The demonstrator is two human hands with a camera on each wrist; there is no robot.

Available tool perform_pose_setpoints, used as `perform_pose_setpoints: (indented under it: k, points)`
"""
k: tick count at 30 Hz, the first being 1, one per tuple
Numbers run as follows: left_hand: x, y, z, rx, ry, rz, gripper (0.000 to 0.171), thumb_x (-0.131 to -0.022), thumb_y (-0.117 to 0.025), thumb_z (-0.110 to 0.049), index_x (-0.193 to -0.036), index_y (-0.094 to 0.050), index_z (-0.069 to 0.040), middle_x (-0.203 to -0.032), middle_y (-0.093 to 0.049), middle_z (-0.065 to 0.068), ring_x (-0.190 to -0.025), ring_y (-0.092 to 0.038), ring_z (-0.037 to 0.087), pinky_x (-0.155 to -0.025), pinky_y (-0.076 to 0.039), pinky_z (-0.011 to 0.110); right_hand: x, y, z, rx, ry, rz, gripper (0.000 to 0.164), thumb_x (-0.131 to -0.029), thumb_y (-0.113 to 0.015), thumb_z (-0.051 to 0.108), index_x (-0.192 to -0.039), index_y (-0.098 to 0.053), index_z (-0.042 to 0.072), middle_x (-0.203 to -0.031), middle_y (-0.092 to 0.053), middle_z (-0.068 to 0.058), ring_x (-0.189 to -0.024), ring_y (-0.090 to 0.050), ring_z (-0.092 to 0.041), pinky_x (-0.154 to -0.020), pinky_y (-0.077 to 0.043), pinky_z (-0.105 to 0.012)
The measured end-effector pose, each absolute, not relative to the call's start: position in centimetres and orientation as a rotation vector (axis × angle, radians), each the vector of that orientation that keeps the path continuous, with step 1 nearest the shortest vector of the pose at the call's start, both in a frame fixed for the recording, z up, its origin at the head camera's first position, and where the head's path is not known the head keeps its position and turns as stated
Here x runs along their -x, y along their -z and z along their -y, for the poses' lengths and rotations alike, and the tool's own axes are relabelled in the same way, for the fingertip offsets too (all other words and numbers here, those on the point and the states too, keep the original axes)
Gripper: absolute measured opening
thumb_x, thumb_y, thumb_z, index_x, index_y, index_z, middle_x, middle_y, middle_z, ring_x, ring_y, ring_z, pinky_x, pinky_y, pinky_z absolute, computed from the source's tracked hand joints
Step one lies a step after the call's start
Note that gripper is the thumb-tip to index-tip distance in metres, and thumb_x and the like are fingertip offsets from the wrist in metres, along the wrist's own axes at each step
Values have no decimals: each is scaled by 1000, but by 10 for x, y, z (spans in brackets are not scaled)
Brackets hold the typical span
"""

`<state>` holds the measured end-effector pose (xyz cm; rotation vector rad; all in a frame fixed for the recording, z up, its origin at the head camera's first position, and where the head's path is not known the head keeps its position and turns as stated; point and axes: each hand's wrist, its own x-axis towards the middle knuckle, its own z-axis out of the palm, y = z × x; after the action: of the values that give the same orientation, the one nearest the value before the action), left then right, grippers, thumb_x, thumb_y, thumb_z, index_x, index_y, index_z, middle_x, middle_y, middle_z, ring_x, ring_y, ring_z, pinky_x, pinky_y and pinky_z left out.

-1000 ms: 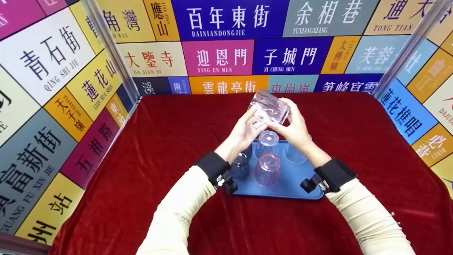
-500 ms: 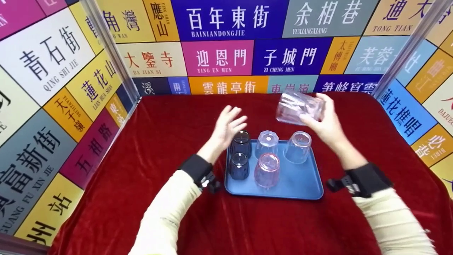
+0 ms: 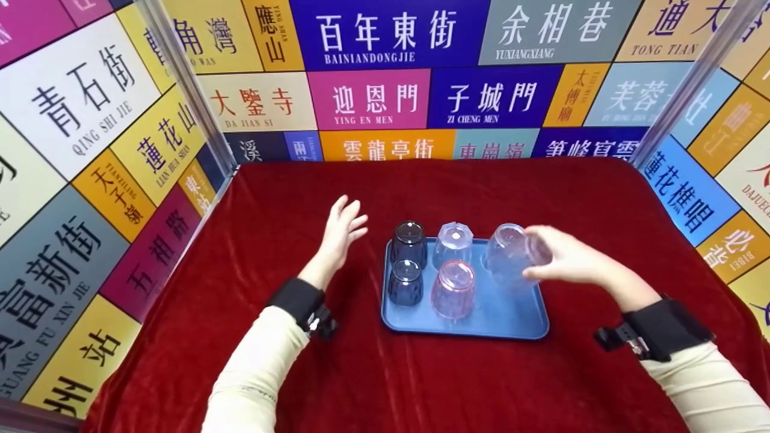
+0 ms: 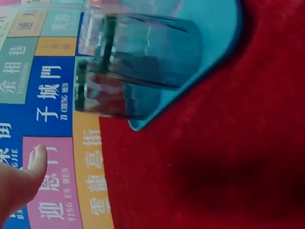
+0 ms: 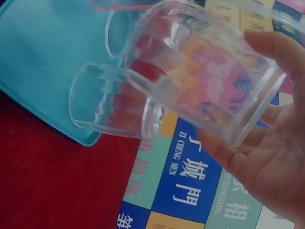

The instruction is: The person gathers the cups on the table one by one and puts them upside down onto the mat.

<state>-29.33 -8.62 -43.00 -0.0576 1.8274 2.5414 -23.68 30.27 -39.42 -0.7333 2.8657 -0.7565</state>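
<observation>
My right hand [image 3: 565, 255] grips a clear drinking glass [image 5: 205, 76] near its thick base, fingers on one side and thumb on the other. The mouth of that glass points down towards the blue tray [image 3: 505, 319], at the tray's right side. Behind it another clear glass [image 5: 112, 102] stands upside down on the tray, partly covered in the head view. Also upside down there are a faceted clear glass [image 3: 454, 243], a pinkish glass [image 3: 454, 291] and two dark glasses [image 3: 409, 243], one before the other. Left of the tray, my left hand [image 3: 340, 240] is raised with fingers spread, holding nothing.
A red cloth [image 3: 289, 198] covers the table under the tray. Panels with coloured street-name signs [image 3: 370, 99] wall in the back and both sides, with metal posts [image 3: 186, 78] at the corners.
Both hands held the glass at first. My left hand let go and drew away left. The right hand carried the glass right, then down and nearer to the tray's right side.
</observation>
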Motion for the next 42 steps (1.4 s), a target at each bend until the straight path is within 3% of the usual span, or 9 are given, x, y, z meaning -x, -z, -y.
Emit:
perform_pose_setpoints:
  k: [11, 23, 29, 42]
  points:
    - [284, 452, 109, 157, -2147, -2127, 62, -94, -48, -26, -144, -17, -6, -144, -30, 18, -122, -42, 36, -98, -36, 48, 234, 423, -285, 913, 358, -2858, 65, -66, -75, 20, -119, -49, -5, -112, -53, -23, -100, -50, -39, -84, -42, -51]
    - [278, 458, 106, 77, -2071, -2239, 60, -94, -49, -22, -143, -20, -3, -142, -31, 23, -127, -36, 34, -98, -33, 52, 232, 434, -278, 812, 335, -2788, 73, -68, -75, 18, -133, -43, 2, -117, -48, -24, -103, -46, -37, -82, -45, -50]
    - [276, 460, 107, 97, -2080, -2223, 60, -93, -49, -22, -143, -20, -3, -142, -31, 23, -124, -40, 35, -97, -34, 52, 230, 441, -280, 840, 371, -2806, 75, -66, -75, 16, -132, -43, 0, -117, -48, -25, -101, -46, -38, -82, -44, -50]
    - [275, 467, 113, 72, -2063, -2256, 60, -93, -50, -23, -142, -21, -3, -142, -31, 24, -128, -34, 35, -99, -32, 54, 230, 451, -281, 827, 375, -2797, 77, -67, -76, 17, -134, -42, 2, -118, -47, -24, -103, -44, -38, -82, -45, -50]
